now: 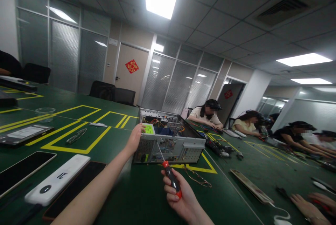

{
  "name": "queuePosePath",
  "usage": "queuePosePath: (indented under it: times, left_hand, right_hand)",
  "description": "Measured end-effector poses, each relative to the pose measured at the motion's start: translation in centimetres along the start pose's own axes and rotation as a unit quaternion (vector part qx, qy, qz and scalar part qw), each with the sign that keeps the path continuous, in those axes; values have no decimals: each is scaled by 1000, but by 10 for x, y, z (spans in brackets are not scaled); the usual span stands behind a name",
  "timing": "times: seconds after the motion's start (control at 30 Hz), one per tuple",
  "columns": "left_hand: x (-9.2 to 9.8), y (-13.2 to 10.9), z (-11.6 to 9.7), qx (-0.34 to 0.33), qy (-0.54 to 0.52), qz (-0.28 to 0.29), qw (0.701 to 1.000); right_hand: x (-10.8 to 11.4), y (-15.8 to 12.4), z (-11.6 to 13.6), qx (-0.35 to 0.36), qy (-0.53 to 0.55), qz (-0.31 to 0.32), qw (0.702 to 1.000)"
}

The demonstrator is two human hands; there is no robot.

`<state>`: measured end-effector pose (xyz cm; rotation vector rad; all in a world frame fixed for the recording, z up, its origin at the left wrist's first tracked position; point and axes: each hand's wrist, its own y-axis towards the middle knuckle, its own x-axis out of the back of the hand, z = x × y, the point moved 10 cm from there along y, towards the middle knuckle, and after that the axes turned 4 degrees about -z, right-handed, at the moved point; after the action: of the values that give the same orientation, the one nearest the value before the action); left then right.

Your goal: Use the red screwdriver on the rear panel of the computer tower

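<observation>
An opened metal computer case (194, 145) lies on the green table with its perforated rear panel facing me. Inside its near left corner sits a power supply with a bright green label (148, 129), and coloured wires show behind it. My left hand (135, 139) grips the case at that corner, its fingertips over the edge by the green label. My right hand (178, 191) is closed around the red and black handle of a screwdriver (172, 177). The shaft points up and away to the rear panel; whether the tip touches a screw is too small to tell.
Left lie a white power bank (59, 179), phones (25, 170), a hard drive (25, 134), a small clear packet (76, 136) and a plastic cup (45, 114). Glasses (197, 177) lie right of the screwdriver, a phone (250, 185) farther right. Several people (207, 114) work along the right.
</observation>
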<state>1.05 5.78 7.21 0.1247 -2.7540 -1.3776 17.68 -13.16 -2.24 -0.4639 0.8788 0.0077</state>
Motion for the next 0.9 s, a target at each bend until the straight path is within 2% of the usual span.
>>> queuePosePath:
  times: [0.4, 0.47, 0.67, 0.9]
  left_hand:
    - [-1, 0, 3, 4, 4, 1, 1000]
    - [-1, 0, 2, 1, 6, 1, 1000]
    - [0, 0, -1, -7, 6, -1, 1000]
    - [0, 0, -2, 1, -8, 0, 1000]
  right_hand:
    - [5, 4, 0, 3, -13, 4, 1000]
    - [-1, 2, 0, 8, -13, 20, 1000]
    - [-27, -18, 1, 14, -43, 121, 992]
    - [-19, -17, 1, 28, -105, 134, 985]
